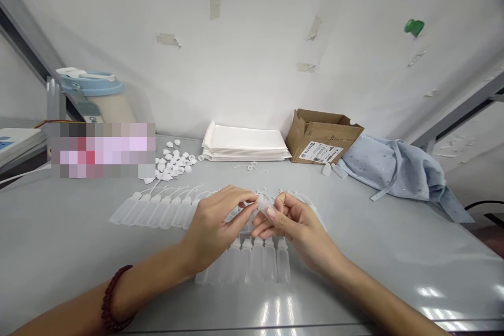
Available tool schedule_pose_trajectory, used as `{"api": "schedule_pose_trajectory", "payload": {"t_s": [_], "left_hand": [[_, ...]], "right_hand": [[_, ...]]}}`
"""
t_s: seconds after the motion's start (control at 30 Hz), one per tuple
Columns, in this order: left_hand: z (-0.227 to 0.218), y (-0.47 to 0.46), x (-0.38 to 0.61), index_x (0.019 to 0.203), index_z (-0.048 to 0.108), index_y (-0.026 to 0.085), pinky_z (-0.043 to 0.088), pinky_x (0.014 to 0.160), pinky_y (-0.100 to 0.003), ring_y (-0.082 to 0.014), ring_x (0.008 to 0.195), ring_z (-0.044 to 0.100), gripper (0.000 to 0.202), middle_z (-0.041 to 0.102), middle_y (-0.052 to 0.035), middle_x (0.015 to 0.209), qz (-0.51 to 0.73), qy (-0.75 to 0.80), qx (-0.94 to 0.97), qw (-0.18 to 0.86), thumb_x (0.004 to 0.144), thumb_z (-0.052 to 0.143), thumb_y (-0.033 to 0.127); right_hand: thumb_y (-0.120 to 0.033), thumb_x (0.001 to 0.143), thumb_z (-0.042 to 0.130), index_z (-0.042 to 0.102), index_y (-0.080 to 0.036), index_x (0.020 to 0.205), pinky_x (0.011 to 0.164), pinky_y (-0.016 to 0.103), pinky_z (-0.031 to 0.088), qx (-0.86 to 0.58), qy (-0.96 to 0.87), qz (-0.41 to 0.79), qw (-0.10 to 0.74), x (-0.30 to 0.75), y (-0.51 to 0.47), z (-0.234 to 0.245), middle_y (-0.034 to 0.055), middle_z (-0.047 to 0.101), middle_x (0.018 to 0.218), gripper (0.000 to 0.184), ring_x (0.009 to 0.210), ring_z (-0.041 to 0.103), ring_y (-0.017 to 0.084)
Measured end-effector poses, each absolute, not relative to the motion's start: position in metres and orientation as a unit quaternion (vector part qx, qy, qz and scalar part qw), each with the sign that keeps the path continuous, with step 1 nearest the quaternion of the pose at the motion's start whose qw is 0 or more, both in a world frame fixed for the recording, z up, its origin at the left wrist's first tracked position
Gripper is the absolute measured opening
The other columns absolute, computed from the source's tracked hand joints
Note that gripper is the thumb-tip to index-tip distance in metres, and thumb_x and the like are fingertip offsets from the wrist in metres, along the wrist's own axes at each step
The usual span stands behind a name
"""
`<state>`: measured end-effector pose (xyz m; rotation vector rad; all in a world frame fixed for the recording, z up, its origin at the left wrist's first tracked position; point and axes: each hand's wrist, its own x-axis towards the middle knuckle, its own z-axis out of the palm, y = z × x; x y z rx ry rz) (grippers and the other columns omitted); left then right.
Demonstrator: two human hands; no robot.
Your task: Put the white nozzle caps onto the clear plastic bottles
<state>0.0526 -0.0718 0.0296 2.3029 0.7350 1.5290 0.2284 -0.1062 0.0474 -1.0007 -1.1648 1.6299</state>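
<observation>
Between the thumb and fingers of my right hand (295, 218) is a small translucent plastic bottle (264, 202), held tilted. My left hand (220, 218) pinches at the bottle's left end; whatever is between those fingertips is too small to make out. Below the hands lies a row of similar empty-looking bottles (247, 262) with their necks pointing away from me. Another row of bottles (147, 210), with thin white straps at the necks, stretches out to the left, partly hidden by my left hand. More straps show behind my right hand.
A pile of small white caps (173, 164) lies at the back left, near a blurred-out patch and a blue-lidded cup (106, 94). Along the wall are stacked white sheets (246, 142), an open cardboard box (325, 136) and a grey-blue cloth (397, 168). Loose straps (250, 167) lie mid-table.
</observation>
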Motion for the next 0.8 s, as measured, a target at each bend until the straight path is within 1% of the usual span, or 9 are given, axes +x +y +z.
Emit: {"api": "schedule_pose_trajectory", "payload": {"t_s": [0.07, 0.17, 0.3, 0.4, 0.5, 0.57, 0.7, 0.8], "left_hand": [[0.0288, -0.0724, 0.0532, 0.097, 0.063, 0.012, 0.051, 0.066, -0.022, -0.0106, 0.074, 0.061, 0.019, 0.068, -0.0032, 0.081, 0.534, 0.237, 0.8, 0.138, 0.082, 0.059, 0.0], [0.0281, -0.0733, 0.055, 0.105, 0.061, 0.011, 0.053, 0.072, -0.026, -0.0132, 0.081, 0.061, 0.026, 0.068, -0.0063, 0.088, 0.532, 0.202, 0.812, 0.126, 0.083, 0.057, -0.002], [0.0262, -0.0727, 0.0564, 0.116, 0.057, 0.007, 0.053, 0.079, -0.032, -0.0183, 0.092, 0.06, 0.037, 0.066, -0.0112, 0.097, 0.516, 0.155, 0.838, 0.086, 0.081, 0.056, -0.004], [0.0234, -0.0713, 0.0556, 0.122, 0.054, 0.006, 0.053, 0.084, -0.036, -0.0216, 0.101, 0.058, 0.044, 0.064, -0.0142, 0.104, 0.494, 0.137, 0.857, 0.06, 0.08, 0.056, -0.006], [0.0227, -0.0713, 0.0543, 0.125, 0.052, 0.007, 0.052, 0.086, -0.038, -0.0229, 0.105, 0.056, 0.046, 0.061, -0.0157, 0.111, 0.47, 0.14, 0.869, 0.068, 0.08, 0.054, -0.005], [0.0246, -0.0725, 0.0538, 0.126, 0.051, 0.009, 0.052, 0.086, -0.038, -0.023, 0.107, 0.054, 0.046, 0.058, -0.016, 0.115, 0.462, 0.148, 0.871, 0.085, 0.082, 0.054, -0.003], [0.0295, -0.075, 0.0538, 0.129, 0.048, 0.009, 0.049, 0.092, -0.04, -0.0243, 0.115, 0.05, 0.047, 0.053, -0.017, 0.125, 0.443, 0.159, 0.874, 0.122, 0.083, 0.057, 0.004], [0.0294, -0.0746, 0.0545, 0.131, 0.044, 0.008, 0.048, 0.095, -0.042, -0.0254, 0.118, 0.048, 0.052, 0.052, -0.0177, 0.127, 0.429, 0.151, 0.882, 0.123, 0.083, 0.062, 0.01]], "right_hand": [[-0.037, 0.086, 0.063, 0.038, -0.022, 0.078, 0.068, 0.031, 0.052, -0.387, -0.485, 0.658, 0.427, 0.2277, -0.1086, 0.0472, 0.0018, 0.07, 0.079, 0.03, 0.069, 0.07, 0.016], [-0.037, 0.087, 0.061, 0.038, -0.023, 0.088, 0.067, 0.029, 0.051, -0.371, -0.505, 0.654, 0.423, 0.2284, -0.1088, 0.0468, 0.0002, 0.07, 0.081, 0.027, 0.067, 0.07, 0.015], [-0.04, 0.088, 0.059, 0.042, -0.022, 0.102, 0.066, 0.029, 0.051, -0.363, -0.532, 0.64, 0.419, 0.2301, -0.1077, 0.0455, 0.0002, 0.069, 0.075, 0.029, 0.066, 0.069, 0.015], [-0.04, 0.089, 0.056, 0.048, -0.019, 0.101, 0.066, 0.029, 0.051, -0.361, -0.55, 0.626, 0.418, 0.2308, -0.1073, 0.0436, 0.0018, 0.068, 0.073, 0.026, 0.066, 0.067, 0.015], [-0.04, 0.09, 0.054, 0.05, -0.018, 0.098, 0.066, 0.03, 0.052, -0.361, -0.555, 0.618, 0.425, 0.2311, -0.1065, 0.0424, 0.0019, 0.067, 0.072, 0.023, 0.066, 0.065, 0.014], [-0.039, 0.09, 0.055, 0.049, -0.019, 0.1, 0.066, 0.03, 0.052, -0.365, -0.552, 0.616, 0.428, 0.2311, -0.1061, 0.0425, 0.0011, 0.067, 0.072, 0.024, 0.065, 0.064, 0.013], [-0.04, 0.089, 0.056, 0.046, -0.021, 0.11, 0.065, 0.029, 0.051, -0.384, -0.546, 0.611, 0.426, 0.2322, -0.1064, 0.044, 0.002, 0.068, 0.08, 0.03, 0.065, 0.062, 0.012], [-0.04, 0.089, 0.056, 0.048, -0.021, 0.11, 0.064, 0.03, 0.05, -0.392, -0.552, 0.6, 0.427, 0.2336, -0.1064, 0.0436, 0.0027, 0.068, 0.081, 0.029, 0.061, 0.06, 0.011]]}}
